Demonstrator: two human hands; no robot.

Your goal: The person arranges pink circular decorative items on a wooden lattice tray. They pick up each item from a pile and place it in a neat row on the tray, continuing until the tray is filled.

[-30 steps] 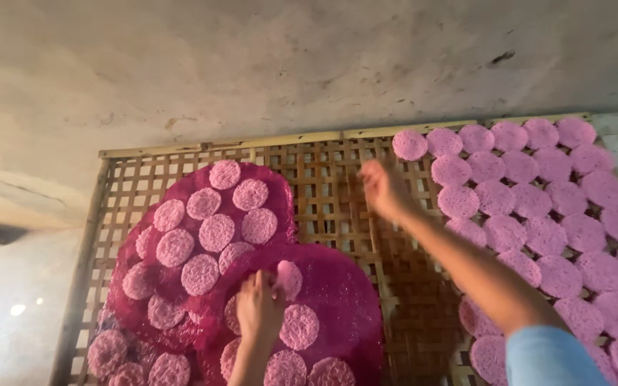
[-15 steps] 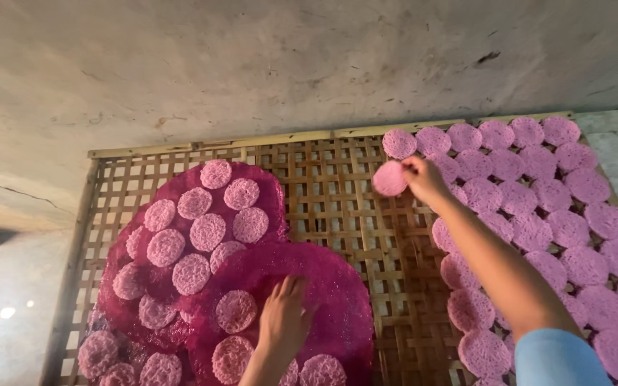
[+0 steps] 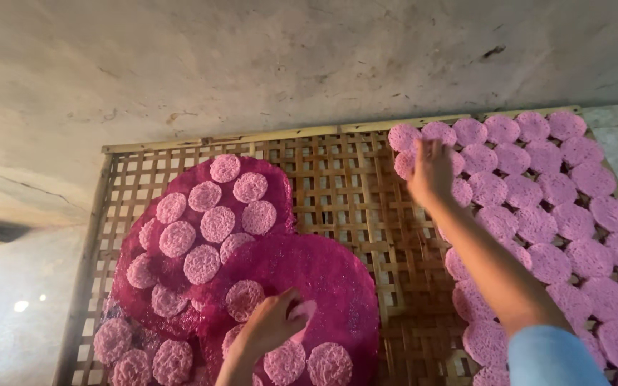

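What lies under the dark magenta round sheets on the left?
The woven bamboo rack shows around the magenta sheets; pale pink discs sit on top. The lattice directly beneath is covered.

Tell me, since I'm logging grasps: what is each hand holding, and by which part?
Left hand pinches a pale pink lacy round disc at its edge. Right hand lies flat on the laid-out discs; no hold can be told.

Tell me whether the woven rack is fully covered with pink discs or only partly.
Partly. The bamboo rack shows bare lattice down its middle; pink discs fill the right side, and dark pink round trays lie on the left.
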